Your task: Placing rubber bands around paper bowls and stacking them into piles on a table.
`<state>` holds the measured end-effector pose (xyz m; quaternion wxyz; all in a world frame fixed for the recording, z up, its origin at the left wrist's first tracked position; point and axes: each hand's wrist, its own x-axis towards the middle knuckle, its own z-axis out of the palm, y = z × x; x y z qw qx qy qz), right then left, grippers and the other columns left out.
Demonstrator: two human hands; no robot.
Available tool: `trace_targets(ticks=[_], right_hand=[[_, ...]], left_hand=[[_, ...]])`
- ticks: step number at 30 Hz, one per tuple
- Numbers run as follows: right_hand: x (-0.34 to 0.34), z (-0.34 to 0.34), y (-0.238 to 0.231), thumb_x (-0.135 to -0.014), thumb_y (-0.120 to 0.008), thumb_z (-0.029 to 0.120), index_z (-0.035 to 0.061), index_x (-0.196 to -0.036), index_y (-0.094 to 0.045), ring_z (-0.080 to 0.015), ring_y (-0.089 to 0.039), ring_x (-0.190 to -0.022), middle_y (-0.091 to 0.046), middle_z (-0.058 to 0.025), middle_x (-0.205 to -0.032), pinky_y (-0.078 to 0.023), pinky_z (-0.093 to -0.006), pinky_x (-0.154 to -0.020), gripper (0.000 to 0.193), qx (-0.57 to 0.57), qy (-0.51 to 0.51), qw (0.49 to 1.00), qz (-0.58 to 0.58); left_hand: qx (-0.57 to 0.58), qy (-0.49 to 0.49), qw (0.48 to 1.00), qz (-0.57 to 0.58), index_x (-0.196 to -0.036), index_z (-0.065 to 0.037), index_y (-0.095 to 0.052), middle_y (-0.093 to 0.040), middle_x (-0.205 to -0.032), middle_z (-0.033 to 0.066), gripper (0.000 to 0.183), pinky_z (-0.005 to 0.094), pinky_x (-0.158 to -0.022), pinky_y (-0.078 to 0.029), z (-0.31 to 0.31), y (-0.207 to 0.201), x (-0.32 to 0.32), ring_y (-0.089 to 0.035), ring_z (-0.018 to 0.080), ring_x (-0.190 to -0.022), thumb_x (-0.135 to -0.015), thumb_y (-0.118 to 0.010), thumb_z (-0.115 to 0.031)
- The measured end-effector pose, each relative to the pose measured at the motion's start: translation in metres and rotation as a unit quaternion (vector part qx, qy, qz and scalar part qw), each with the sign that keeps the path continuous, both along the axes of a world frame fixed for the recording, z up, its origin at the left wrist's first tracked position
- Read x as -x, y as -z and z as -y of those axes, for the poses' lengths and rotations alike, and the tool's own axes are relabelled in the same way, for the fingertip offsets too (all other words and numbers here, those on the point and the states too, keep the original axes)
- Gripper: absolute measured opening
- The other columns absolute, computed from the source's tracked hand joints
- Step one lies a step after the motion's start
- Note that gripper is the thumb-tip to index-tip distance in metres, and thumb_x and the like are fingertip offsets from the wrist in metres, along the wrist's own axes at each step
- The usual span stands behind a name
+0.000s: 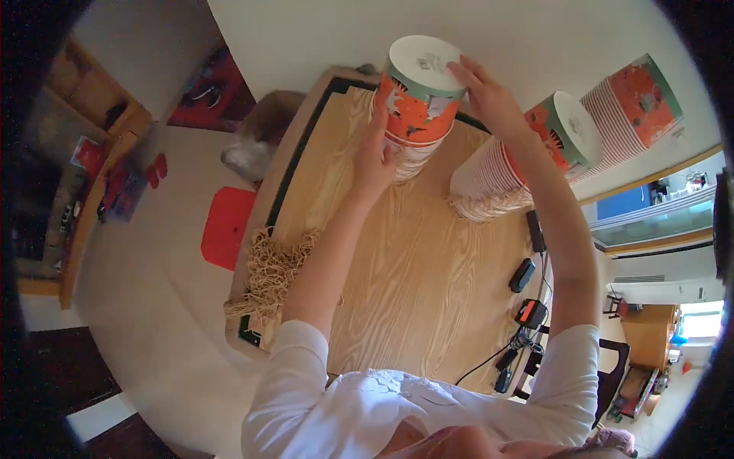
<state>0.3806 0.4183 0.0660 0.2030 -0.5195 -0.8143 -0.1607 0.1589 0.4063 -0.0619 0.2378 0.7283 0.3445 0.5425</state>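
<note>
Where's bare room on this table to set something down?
The table is bare between left-hand tan strands and black devices; a smaller patch separates those strands from the held cups. Crowded: right edge, cables; far right, cup stacks.

We see a tall stack of nested, round, tapering paper buckets (pixel 419 115), upside down, with the narrow base on top. That base is a flat white disc with a small patch of dark print. Below it runs a muted green band, then an orange-red wall carrying white, grey and dark motifs. Further down we make out pale rims packed closely one under another. The stack is over the worktop (pixel 413 275), near its far edge; we cannot tell whether its lower end touches the wood.
</note>
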Motion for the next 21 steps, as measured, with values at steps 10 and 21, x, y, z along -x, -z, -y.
trace_targets(ticks=[10,21], right_hand=[[0.017,0.000,0.005,-0.069,-0.040,-0.012,0.0144,-0.118,-0.055,-0.0339,-0.048,-0.113,-0.039,-0.0112,-0.134,-0.045,-0.0381,-0.090,0.058,0.078,-0.012,0.978,-0.194],[0.032,0.014,0.017,-0.069,-0.054,-0.002,0.0104,-0.116,-0.055,-0.0306,-0.045,-0.117,-0.051,-0.0112,-0.123,-0.036,-0.0443,-0.097,0.049,-0.035,-0.068,0.993,-0.095]], left_hand=[[0.063,0.019,0.998,-0.008,-0.140,-0.011,-0.020,-0.024,-0.143,0.0124,0.076,0.0359,-0.107,-0.022,0.009,0.014,-0.003,-0.025,0.0288,-0.131,-0.073,-0.049,0.010],[0.029,-0.016,0.998,-0.044,-0.140,-0.015,-0.020,-0.024,-0.141,0.0179,0.078,0.0358,-0.096,-0.037,0.010,0.025,-0.005,-0.030,0.0350,-0.127,-0.071,-0.042,0.012]])
